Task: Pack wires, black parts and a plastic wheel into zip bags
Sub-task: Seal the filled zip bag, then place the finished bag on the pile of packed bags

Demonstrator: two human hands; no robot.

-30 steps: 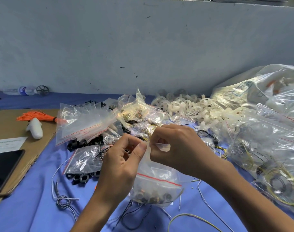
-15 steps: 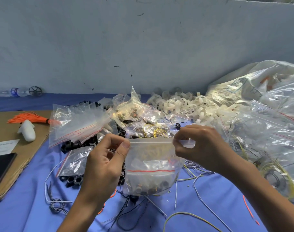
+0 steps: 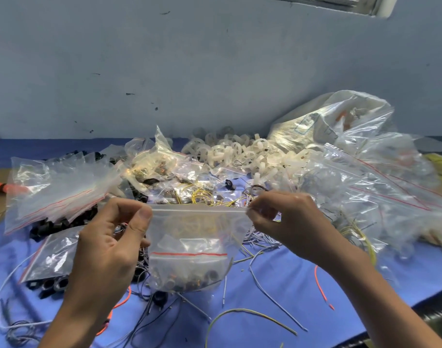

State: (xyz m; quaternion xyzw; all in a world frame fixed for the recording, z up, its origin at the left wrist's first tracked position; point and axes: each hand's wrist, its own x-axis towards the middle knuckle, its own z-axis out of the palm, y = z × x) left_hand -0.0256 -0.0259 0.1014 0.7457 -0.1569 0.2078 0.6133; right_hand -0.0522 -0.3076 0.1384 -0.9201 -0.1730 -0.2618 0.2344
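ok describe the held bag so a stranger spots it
Over the blue cloth, front and centre, the zip bag hangs stretched between left hand and right hand, each pinching a top corner. Unlike the piled bags around, it is held upright.

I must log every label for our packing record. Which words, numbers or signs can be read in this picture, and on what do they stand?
No text can be read.
large white sack: a blue framed print, too blurred to read.
zip bag, held up: only a red line, no words.
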